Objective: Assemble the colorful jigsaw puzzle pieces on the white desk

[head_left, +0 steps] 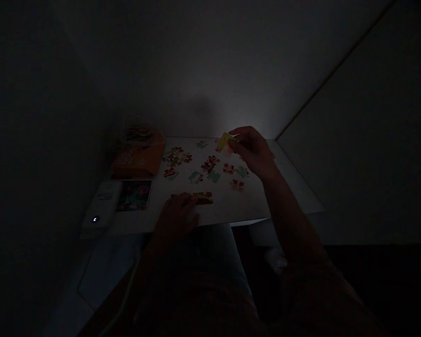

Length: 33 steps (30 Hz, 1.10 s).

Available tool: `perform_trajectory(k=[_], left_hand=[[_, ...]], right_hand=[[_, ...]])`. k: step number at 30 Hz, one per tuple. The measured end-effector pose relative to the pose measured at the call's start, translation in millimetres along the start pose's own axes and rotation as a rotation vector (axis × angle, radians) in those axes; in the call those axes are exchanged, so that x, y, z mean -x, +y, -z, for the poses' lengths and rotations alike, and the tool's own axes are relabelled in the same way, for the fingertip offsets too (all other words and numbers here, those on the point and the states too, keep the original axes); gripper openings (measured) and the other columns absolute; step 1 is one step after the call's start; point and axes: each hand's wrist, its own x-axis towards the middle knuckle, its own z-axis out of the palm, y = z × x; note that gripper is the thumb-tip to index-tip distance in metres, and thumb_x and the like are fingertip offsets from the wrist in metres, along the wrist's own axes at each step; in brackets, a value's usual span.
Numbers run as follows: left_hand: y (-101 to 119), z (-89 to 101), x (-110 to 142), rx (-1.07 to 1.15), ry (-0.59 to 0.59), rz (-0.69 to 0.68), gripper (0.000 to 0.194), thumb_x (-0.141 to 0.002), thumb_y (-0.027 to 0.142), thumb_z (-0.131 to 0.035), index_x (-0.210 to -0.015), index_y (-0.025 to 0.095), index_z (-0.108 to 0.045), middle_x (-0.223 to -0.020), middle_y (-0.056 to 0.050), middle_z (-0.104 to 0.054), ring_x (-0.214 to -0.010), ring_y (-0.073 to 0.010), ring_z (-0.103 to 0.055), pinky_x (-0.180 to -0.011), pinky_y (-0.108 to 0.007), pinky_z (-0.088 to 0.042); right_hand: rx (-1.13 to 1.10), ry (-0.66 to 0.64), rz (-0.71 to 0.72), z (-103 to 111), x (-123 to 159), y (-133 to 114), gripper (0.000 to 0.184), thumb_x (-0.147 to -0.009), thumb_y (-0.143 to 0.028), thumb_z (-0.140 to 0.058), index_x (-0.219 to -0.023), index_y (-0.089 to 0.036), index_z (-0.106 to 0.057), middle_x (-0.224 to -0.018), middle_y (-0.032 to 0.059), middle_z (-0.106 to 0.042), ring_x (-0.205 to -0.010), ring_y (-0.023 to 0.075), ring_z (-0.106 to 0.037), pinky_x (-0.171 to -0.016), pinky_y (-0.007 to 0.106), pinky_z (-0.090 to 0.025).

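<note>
In dim light, my right hand [252, 147] is raised above the far side of the white table. Its thumb and fingers pinch a yellow-green jigsaw puzzle piece [223, 140]. My left hand [178, 211] lies at the near edge, fingers stretched out and resting on the left part of a strip of joined puzzle pieces [204, 198]. That strip is partly covered by those fingers. Between the hands and the wall lie loose puzzle pieces, among them a reddish clump [210, 164], a pale green piece [196, 177] and a red-and-cream piece [237, 185].
An orange box [140, 159] stands at the back left, with more pieces [138, 135] on top. A dark picture card [135, 195] and a white device [103, 203] with a small lit display are at the left. Walls border the white table [238, 210] behind and right.
</note>
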Motion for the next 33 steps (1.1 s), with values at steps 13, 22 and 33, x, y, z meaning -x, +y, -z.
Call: perform_trajectory(k=[13,22,33], left_hand=[[-3,-4.3,1,-0.026,0.004,-0.025,0.048,-0.111,0.039,-0.069,-0.154,0.018,-0.073,-0.152,-0.019,-0.073,-0.137,-0.0383,-0.072,-0.113,-0.058,-0.063],[-4,-5.6,1,-0.005,-0.009,-0.012,0.048,-0.112,0.041,-0.067,-0.156,0.021,-0.074,-0.155,-0.017,-0.072,-0.137,-0.037,-0.07,-0.114,-0.055,-0.06],[-4,-7.0,2,0.111,-0.036,-0.132,0.044,-0.113,0.038,-0.069,-0.152,0.021,-0.075,-0.15,-0.018,-0.074,-0.133,-0.0364,-0.071,-0.111,-0.055,-0.061]], right_hand=[[0.036,0.01,0.226,-3,44,-142,0.021,-0.105,-0.05,-0.09,-0.119,-0.038,-0.08,-0.11,-0.002,-0.08,-0.093,0.019,-0.079,-0.079,0.033,-0.071],[0.06,-0.006,0.224,-5,60,-174,0.019,-0.104,-0.045,-0.092,-0.121,-0.044,-0.083,-0.116,-0.0023,-0.084,-0.094,0.0238,-0.08,-0.079,0.043,-0.075],[0.048,-0.09,0.067,-17,72,-98,0.03,-0.103,-0.057,-0.092,-0.119,-0.035,-0.081,-0.113,-0.002,-0.081,-0.087,0.0159,-0.075,-0.077,0.032,-0.065]])
